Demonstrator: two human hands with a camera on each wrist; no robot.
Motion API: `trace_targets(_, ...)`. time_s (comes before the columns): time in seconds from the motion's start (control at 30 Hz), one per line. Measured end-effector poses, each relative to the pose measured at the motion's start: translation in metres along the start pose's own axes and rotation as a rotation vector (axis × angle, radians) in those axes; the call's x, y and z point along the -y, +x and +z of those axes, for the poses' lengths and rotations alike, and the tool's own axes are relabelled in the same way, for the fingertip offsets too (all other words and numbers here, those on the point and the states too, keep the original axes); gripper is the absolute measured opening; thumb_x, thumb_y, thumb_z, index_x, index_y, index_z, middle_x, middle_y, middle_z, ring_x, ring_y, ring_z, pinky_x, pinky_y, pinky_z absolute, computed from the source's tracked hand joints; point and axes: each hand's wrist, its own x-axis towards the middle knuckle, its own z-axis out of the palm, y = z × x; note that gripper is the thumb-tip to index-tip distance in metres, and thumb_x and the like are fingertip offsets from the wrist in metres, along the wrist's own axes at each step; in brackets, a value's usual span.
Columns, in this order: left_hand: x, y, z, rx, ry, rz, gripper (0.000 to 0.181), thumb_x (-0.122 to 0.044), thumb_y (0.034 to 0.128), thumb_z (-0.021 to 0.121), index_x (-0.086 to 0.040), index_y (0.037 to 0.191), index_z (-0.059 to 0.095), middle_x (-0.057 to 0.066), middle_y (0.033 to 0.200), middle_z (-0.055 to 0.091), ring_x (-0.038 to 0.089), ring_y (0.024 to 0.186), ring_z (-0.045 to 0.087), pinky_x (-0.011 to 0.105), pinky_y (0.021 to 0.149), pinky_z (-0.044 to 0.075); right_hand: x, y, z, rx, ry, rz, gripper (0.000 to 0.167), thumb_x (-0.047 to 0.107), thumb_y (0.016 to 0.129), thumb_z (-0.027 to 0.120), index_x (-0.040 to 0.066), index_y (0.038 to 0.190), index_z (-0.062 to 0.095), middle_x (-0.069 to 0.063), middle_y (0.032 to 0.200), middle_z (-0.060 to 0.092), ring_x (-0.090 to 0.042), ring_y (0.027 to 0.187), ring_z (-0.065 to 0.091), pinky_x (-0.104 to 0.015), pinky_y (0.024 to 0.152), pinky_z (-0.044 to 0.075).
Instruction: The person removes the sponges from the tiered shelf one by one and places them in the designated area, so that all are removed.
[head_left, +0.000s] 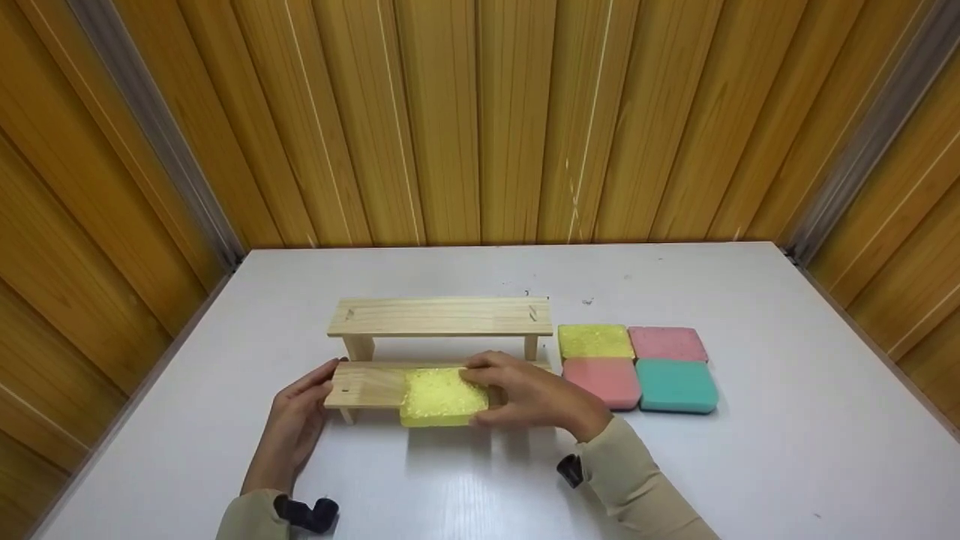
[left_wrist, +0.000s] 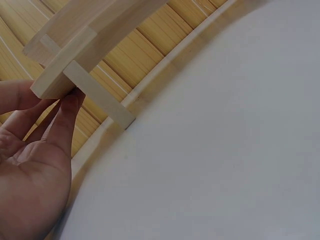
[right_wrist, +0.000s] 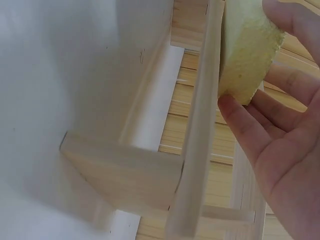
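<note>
My right hand (head_left: 534, 396) grips a textured yellow sponge (head_left: 441, 395) between thumb and fingers. The sponge rests on the lower plank (head_left: 369, 384) of a two-step wooden rack, and its near side juts past the plank's front edge. In the right wrist view the sponge (right_wrist: 252, 55) lies against the plank (right_wrist: 197, 125), with fingertips at its sides. My left hand (head_left: 294, 416) holds the left end of that plank. The left wrist view has the left hand (left_wrist: 37, 155) pinching the plank's end (left_wrist: 62, 65) above a leg.
The rack's upper plank (head_left: 439, 318) stands behind the lower one. Right of the rack lie another yellow sponge (head_left: 596, 340), a rough pink one (head_left: 667, 343), a smoother pink one (head_left: 601, 381) and a teal one (head_left: 677, 385), in a block on the white table (head_left: 757, 465).
</note>
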Motion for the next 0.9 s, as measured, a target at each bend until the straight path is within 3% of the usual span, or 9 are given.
trace_targets(0.13,0.000,0.000,0.000,0.006,0.031,0.003,0.049,0.005,0.0942,0.042,0.005,0.143,0.038,0.014,0.153,0.036,0.016,0.136,0.042,0.020,0.105,0.044,-0.003,-0.006,-0.002,-0.001,-0.001,-0.007,0.060,0.033,0.086,0.070,0.008,0.137,0.053,-0.004,0.140,0.049,-0.018,0.128,0.048,-0.036,0.109,0.044)
trace_targets(0.27,0.001,-0.001,0.000,0.013,0.041,0.011,0.049,0.006,0.0944,0.041,0.006,0.143,0.038,0.014,0.153,0.035,0.022,0.142,0.033,0.019,0.105,0.043,-0.005,-0.011,-0.005,0.000,0.010,-0.003,0.060,0.033,0.086,0.070,0.008,0.137,0.053,-0.004,0.141,0.049,-0.019,0.130,0.047,-0.038,0.110,0.043)
trace_targets(0.43,0.000,-0.001,0.001,0.013,0.039,0.014,0.048,0.005,0.0945,0.042,0.005,0.142,0.039,0.014,0.153,0.036,0.016,0.137,0.041,0.020,0.105,0.044,-0.008,-0.017,-0.009,0.009,0.024,0.017,0.060,0.033,0.087,0.070,0.009,0.138,0.052,-0.005,0.143,0.047,-0.020,0.131,0.045,-0.041,0.110,0.043)
trace_targets(0.63,0.000,-0.001,0.000,0.006,0.043,0.009,0.048,0.004,0.0943,0.044,0.004,0.142,0.040,0.014,0.152,0.037,-0.001,0.115,0.055,0.020,0.105,0.045,-0.013,-0.025,-0.011,0.003,0.026,0.021,0.061,0.036,0.087,0.069,0.009,0.139,0.052,-0.003,0.143,0.047,-0.021,0.131,0.044,-0.043,0.109,0.043)
trace_targets(0.9,0.000,-0.001,0.000,0.000,0.042,0.007,0.048,0.003,0.0943,0.045,0.004,0.142,0.040,0.014,0.152,0.037,-0.001,0.115,0.056,0.021,0.104,0.045,-0.018,-0.033,-0.014,-0.019,0.041,0.035,0.063,0.038,0.086,0.070,0.011,0.139,0.052,0.001,0.142,0.047,-0.015,0.126,0.048,-0.039,0.107,0.045)
